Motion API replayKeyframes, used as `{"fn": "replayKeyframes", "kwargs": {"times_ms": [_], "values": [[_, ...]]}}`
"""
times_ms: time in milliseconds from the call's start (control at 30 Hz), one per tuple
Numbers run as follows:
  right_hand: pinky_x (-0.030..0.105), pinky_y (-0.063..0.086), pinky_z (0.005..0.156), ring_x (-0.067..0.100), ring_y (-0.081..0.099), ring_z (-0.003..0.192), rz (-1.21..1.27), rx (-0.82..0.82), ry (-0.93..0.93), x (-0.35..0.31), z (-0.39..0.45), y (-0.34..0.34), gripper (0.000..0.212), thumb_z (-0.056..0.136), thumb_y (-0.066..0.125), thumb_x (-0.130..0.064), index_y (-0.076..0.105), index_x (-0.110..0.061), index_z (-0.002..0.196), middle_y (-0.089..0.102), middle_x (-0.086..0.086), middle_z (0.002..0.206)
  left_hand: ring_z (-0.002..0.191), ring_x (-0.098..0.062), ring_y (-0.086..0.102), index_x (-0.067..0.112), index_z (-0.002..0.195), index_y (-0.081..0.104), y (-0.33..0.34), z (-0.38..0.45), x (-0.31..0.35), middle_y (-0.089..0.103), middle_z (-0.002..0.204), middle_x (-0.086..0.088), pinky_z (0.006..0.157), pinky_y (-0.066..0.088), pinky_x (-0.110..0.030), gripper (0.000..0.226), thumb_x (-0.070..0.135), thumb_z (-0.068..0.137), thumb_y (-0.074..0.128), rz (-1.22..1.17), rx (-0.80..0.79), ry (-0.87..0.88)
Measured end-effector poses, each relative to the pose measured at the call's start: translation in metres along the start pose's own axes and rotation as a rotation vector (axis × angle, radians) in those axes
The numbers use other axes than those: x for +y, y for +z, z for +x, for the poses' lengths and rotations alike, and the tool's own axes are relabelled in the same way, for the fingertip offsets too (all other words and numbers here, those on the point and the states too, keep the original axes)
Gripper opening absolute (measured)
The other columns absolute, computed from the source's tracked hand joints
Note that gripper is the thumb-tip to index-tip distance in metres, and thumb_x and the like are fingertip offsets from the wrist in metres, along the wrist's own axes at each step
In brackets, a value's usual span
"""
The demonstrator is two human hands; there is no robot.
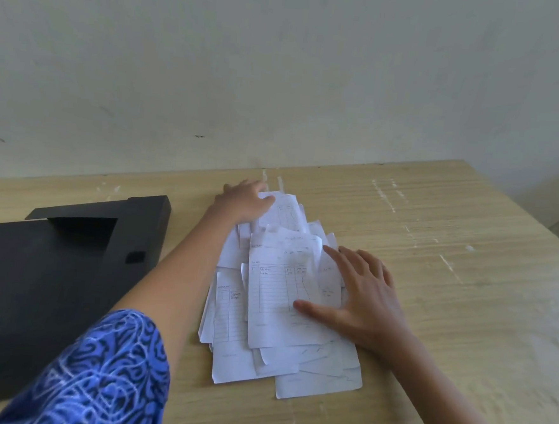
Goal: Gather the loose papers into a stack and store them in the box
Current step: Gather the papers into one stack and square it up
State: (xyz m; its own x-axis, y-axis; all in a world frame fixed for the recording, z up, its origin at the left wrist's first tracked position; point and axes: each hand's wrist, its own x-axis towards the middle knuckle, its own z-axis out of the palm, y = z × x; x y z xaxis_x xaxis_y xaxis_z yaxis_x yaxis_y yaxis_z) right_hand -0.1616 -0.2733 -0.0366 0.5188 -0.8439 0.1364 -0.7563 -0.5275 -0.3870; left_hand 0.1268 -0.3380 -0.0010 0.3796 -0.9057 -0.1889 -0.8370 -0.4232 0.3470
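Wooden table [431, 288], closed black box [52, 278], loose papers [281, 304]

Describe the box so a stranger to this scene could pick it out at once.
Start at the light wooden table against the pale wall. On its left side, left of the messy pile of white papers, lies the box. It is the only black thing there: large, flat and matte, with a folded flap at its far end.

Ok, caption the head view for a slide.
Both hands, left and right, press a loose paper pile beside a black box.
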Motion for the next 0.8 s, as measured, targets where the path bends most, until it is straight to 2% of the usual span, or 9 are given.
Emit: {"fn": "replayKeyframes", "kwargs": {"times_ms": [100,200,333,400,533,600,667,733,800], "values": [[0.045,0.014,0.121,0.017,0.017,0.147,-0.053,0.012,-0.008,-0.001,0.001,0.002,0.112,0.056,0.04,-0.101,0.026,-0.041,0.15,0.03,-0.014,0.156,0.152,-0.037,0.016,0.04,0.15,0.043,0.007,-0.005,0.004,0.031,0.163,0.013,0.118,0.026,-0.052,0.054,0.056,0.102,0.028,0.102,-0.039,0.056],[0.045,0.015,0.121,0.019,0.019,0.147,-0.052,0.021,-0.006,-0.002,0.0,0.002,0.117,0.055,0.041,-0.1,0.028,-0.034,0.151,0.032,-0.013,0.155,0.143,-0.03,0.033,0.048,0.121,0.061,0.011,-0.02,-0.001,0.05,0.146,0.014,0.115,0.031,-0.051,0.041,0.055,0.099,0.027,0.01,-0.029,0.154],[0.044,0.019,0.12,0.019,0.024,0.146,-0.007,0.027,0.01,-0.002,0.0,0.002,0.115,0.06,0.038,-0.098,0.034,-0.027,0.15,0.037,-0.011,0.154,0.119,-0.019,0.058,0.034,0.141,0.056,0.006,-0.042,-0.011,0.058,0.136,0.009,0.095,0.046,-0.035,0.042,0.045,0.107,0.034,-0.219,0.056,0.205],[0.042,0.025,0.118,0.017,0.032,0.142,0.077,0.067,0.034,-0.002,0.0,0.0,0.104,0.069,0.036,-0.094,0.039,-0.026,0.148,0.045,-0.01,0.149,0.133,-0.025,0.051,0.03,0.144,0.053,0.006,-0.05,-0.025,0.053,0.147,0.003,0.104,0.042,-0.038,0.045,0.045,0.106,0.034,-0.185,0.142,0.135],[0.044,0.032,0.114,0.02,0.037,0.139,0.177,0.036,0.079,-0.003,-0.005,-0.001,0.099,0.073,0.037,-0.091,0.044,-0.023,0.145,0.055,-0.005,0.141,0.136,-0.03,0.046,0.033,0.138,0.057,0.021,-0.079,-0.033,0.051,0.15,0.002,0.112,0.038,-0.048,0.058,0.057,0.097,0.024,-0.095,0.067,0.043],[0.041,0.035,0.112,0.019,0.038,0.138,0.219,0.022,0.05,-0.006,-0.011,-0.006,0.093,0.074,0.043,-0.088,0.047,-0.025,0.142,0.055,-0.008,0.138,0.143,-0.026,0.042,0.036,0.148,0.047,0.028,-0.095,-0.026,0.044,0.158,0.007,0.115,0.034,-0.051,0.057,0.057,0.099,0.026,-0.125,0.088,0.08],[0.031,0.035,0.107,0.01,0.042,0.13,0.346,0.017,0.01,-0.01,-0.021,-0.018,0.08,0.075,0.063,-0.075,0.05,-0.027,0.138,0.052,-0.016,0.133,0.151,-0.024,0.032,0.032,0.16,0.028,0.029,-0.114,-0.023,0.028,0.167,0.007,0.118,0.031,-0.053,0.065,0.06,0.101,0.032,-0.205,0.098,0.09],[0.03,0.032,0.11,0.004,0.039,0.13,0.426,-0.092,0.006,-0.006,-0.029,-0.028,0.094,0.065,0.077,-0.068,0.046,-0.026,0.144,0.043,-0.017,0.139,0.152,-0.022,0.029,0.035,0.162,0.019,0.028,-0.139,-0.028,0.017,0.169,0.012,0.116,0.037,-0.053,0.078,0.069,0.096,0.041,-0.288,0.054,0.085],[0.036,0.029,0.118,0.006,0.032,0.141,0.37,-0.195,-0.014,0.003,-0.035,-0.03,0.116,0.048,0.081,-0.074,0.041,-0.031,0.148,0.033,-0.014,0.153,0.153,-0.019,0.026,0.042,0.162,0.013,0.028,-0.171,-0.034,0.009,0.168,0.02,0.117,0.036,-0.051,0.096,0.078,0.084,0.055,-0.299,-0.021,0.133]]}}
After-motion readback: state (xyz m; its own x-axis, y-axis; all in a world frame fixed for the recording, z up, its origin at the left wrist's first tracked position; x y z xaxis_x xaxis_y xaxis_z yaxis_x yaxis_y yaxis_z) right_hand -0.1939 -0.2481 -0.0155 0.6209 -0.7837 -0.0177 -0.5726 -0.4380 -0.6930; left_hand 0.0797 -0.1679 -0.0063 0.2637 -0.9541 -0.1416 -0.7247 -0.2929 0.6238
